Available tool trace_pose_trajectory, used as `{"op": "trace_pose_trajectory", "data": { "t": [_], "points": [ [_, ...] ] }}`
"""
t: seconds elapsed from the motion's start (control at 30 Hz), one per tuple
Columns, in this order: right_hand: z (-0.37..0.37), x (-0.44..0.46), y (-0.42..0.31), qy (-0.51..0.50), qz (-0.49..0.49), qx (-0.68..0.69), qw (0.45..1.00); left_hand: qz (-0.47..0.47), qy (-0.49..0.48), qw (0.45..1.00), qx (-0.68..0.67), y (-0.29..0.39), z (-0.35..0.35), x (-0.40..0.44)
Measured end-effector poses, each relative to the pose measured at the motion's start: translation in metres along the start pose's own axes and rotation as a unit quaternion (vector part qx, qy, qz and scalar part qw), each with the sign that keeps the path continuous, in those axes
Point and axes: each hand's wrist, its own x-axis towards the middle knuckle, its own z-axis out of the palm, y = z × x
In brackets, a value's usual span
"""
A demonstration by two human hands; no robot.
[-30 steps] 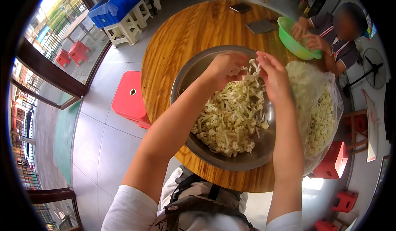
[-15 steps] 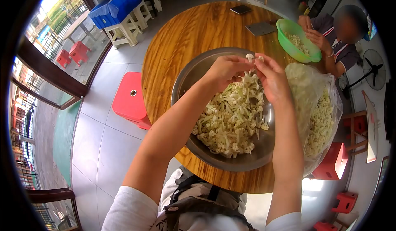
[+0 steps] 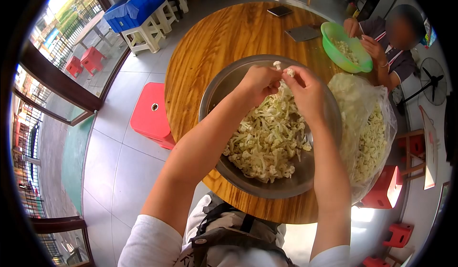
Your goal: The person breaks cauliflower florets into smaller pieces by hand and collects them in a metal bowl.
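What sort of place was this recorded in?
Probably the dining room of a small eatery or canteen: a large round wooden table, red stools around the tiled floor, and cut cauliflower in a big metal bowl.

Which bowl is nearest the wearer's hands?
The wide steel bowl, directly beneath the left hand and right hand; the green bowl sits by the other person.

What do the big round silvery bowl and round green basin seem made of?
Big round silvery bowl: probably stainless steel, smooth and satiny, given its metallic highlights. Round green basin: likely plastic, glossy, since its wall looks translucent.
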Motion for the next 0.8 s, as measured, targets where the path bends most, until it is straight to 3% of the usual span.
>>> {"op": "trace_pose_trajectory", "data": {
  "t": [0.07, 0.17, 0.27, 0.37, 0.47, 0.5, 0.57, 0.63, 0.8],
  "points": [
    [-0.003, -0.002, -0.013, -0.001, 0.056, 0.039, 0.998, 0.003, 0.020, 1.000, 0.011, -0.001, -0.002, 0.003],
    [-0.008, 0.003, -0.011, 0.066, 0.001, 0.228, 0.971, 0.024, 0.055, 0.996, 0.059, -0.005, -0.005, 0.008],
    [-0.019, 0.009, -0.004, 0.084, 0.121, 0.291, 0.945, 0.062, 0.015, 0.985, 0.161, -0.003, -0.002, 0.004],
    [-0.023, 0.012, 0.005, 0.085, 0.218, 0.244, 0.941, 0.037, -0.063, 0.955, 0.287, 0.005, 0.013, -0.014],
    [-0.024, 0.010, 0.006, 0.035, 0.195, 0.081, 0.977, 0.001, -0.069, 0.933, 0.354, -0.001, 0.015, -0.013],
    [-0.024, 0.009, 0.008, 0.017, 0.183, -0.021, 0.983, -0.008, -0.050, 0.946, 0.321, 0.000, 0.015, -0.011],
    [-0.018, 0.008, 0.020, 0.017, 0.141, -0.020, 0.990, 0.002, -0.043, 0.995, 0.093, 0.002, 0.009, -0.008],
    [-0.017, 0.008, 0.017, 0.024, 0.115, -0.016, 0.993, -0.003, -0.043, 0.995, -0.095, 0.010, 0.007, -0.009],
    [-0.015, 0.005, -0.013, 0.013, 0.067, 0.012, 0.998, -0.016, -0.052, 0.982, -0.181, 0.015, -0.002, -0.006]
  ]
}}
